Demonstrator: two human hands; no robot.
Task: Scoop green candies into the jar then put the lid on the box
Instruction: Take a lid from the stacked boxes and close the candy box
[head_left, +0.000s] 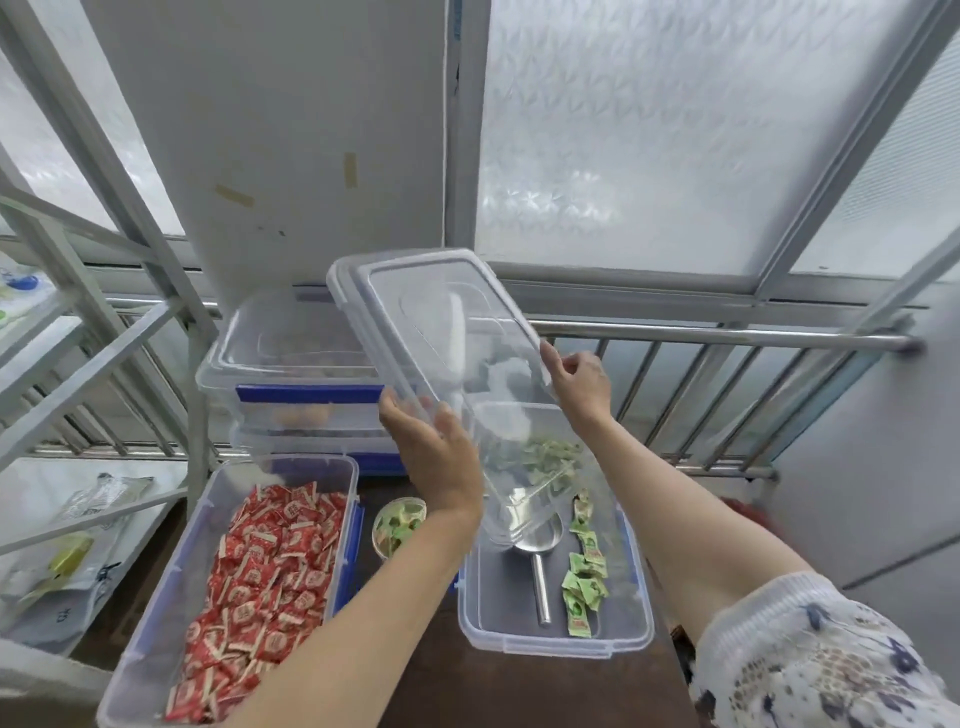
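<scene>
We are holding the clear lid (441, 353) in the air with both hands, tilted so its far end is pointing toward eleven o'clock and its near end is dipping over the box (558, 642) of green candies (582, 584). Our left hand (441, 462) is curling around the lid's left edge, fingers closed on the rim; our right hand (582, 384) is pinching the right edge between thumb and fingertips. Gripping both long edges is, we judge, keeping the wide, flexible sheet steady and letting us line it up square with the box. The box is sitting open on the dark table (457, 691) at five o'clock, with the metal scoop (537, 551) lying inside among the few candies left, handle toward us. The jar (399, 526) is standing just left of the box, at about six o'clock from the lid, already holding green candies, so we are judging the scooping done and the closing under way. A bin of red candies (260, 587) is lying open at seven o'clock, and two lidded boxes (291, 395) are stacked at nine o'clock behind it.
</scene>
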